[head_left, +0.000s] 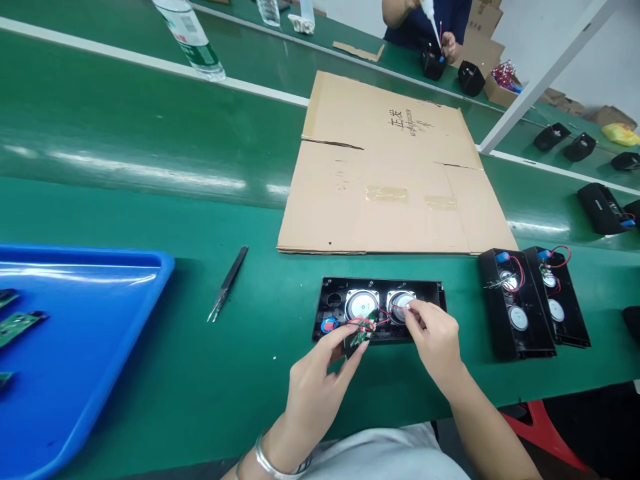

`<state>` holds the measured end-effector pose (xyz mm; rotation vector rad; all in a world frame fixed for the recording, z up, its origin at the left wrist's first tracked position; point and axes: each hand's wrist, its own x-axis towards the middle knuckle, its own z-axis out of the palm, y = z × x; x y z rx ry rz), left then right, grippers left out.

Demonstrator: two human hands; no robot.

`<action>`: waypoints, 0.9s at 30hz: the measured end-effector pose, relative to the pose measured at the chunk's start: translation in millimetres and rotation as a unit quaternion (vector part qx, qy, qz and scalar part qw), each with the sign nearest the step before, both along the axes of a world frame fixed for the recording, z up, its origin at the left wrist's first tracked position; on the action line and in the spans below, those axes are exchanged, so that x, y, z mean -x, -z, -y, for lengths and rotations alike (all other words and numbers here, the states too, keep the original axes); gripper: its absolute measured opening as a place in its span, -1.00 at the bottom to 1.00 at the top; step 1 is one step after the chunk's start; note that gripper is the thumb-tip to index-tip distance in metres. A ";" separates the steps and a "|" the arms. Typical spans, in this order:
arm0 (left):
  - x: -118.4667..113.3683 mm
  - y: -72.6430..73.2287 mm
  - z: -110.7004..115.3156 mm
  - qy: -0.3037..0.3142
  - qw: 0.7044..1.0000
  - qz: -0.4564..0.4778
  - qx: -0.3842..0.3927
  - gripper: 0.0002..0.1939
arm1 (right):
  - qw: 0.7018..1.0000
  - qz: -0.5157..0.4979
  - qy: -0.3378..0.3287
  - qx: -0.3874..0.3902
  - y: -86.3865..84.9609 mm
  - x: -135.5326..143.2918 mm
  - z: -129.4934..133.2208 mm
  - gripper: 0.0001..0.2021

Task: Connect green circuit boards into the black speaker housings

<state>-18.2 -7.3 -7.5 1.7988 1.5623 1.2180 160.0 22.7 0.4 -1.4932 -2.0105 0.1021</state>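
Observation:
In front of me lies a black speaker housing (327, 288) with two round speaker drivers (362, 305) showing and a blue-topped cylindrical part (329, 325) at its left end. My left hand (323, 380) pinches a small green circuit board (361, 335) between thumb and fingers, over the housing's near edge. Red wires (367, 323) run from the board across the drivers. Over the right-hand driver, my right hand (434, 333) has thumb and fingertips pressed together at a thin red wire. The wire's tip is hidden by the fingers.
Tweezers (229, 283) lie to the left, beside a blue tray (125, 320) with several circuit boards. Flattened cardboard (395, 220) covers the area behind the housing. Two more housings (535, 333) stand at right. Across the bench, a co-worker's hand (450, 47) is at another housing. A water bottle (193, 40) stands upper left.

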 end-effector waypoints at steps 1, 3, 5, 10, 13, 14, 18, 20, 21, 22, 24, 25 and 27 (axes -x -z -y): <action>-2.7 1.2 -1.5 -0.004 1.000 -0.009 -0.012 -0.85 | 1.000 0.004 0.001 -0.019 1.5 -1.5 3.0 -0.85; -6.9 3.1 -4.1 -0.011 0.999 -0.023 -0.024 -0.84 | 0.999 -0.001 -0.014 -0.031 1.4 -2.0 7.2 -0.83; -9.3 3.7 -6.0 -0.019 0.999 -0.034 -0.030 -0.84 | 0.998 -0.007 -0.058 -0.010 -2.0 0.1 9.9 -0.82; -10.0 1.7 -6.6 -0.009 0.998 -0.056 -0.039 -0.84 | 0.989 0.059 -0.123 0.056 -5.3 10.8 13.3 -0.75; -10.6 0.5 -6.2 0.001 0.998 -0.058 -0.027 -0.83 | 0.987 0.115 -0.094 0.056 -1.5 17.0 12.3 -0.71; -10.9 0.1 -6.3 0.005 0.998 -0.054 -0.026 -0.83 | 0.987 0.127 -0.088 0.050 -0.4 18.4 11.4 -0.70; -11.4 -2.4 -7.6 0.024 0.999 -0.037 -0.019 -0.81 | 0.983 0.152 -0.091 0.038 0.4 20.4 7.7 -0.69; -10.6 -4.1 -8.5 0.027 0.999 -0.039 -0.005 -0.80 | 0.981 0.163 -0.100 0.034 -0.4 19.5 6.5 -0.70; -10.1 -4.8 -9.0 0.031 0.999 -0.043 0.002 -0.80 | 0.979 0.169 -0.105 0.031 -0.9 18.9 6.1 -0.71; -9.5 -5.4 -9.7 0.036 0.998 -0.047 0.005 -0.80 | 0.978 0.176 -0.109 0.027 -1.4 18.3 5.8 -0.71; -8.6 -6.0 -11.2 0.055 0.997 -0.060 0.001 -0.79 | 0.974 0.189 -0.120 0.020 -2.3 17.6 5.4 -0.71; -8.2 -6.0 -11.9 0.066 0.995 -0.068 -0.009 -0.79 | 0.973 0.195 -0.125 0.016 -2.8 17.6 5.2 -0.72; -7.8 -5.4 -13.2 0.085 0.992 -0.081 -0.035 -0.78 | 0.969 0.209 -0.134 0.009 -3.9 18.6 4.5 -0.73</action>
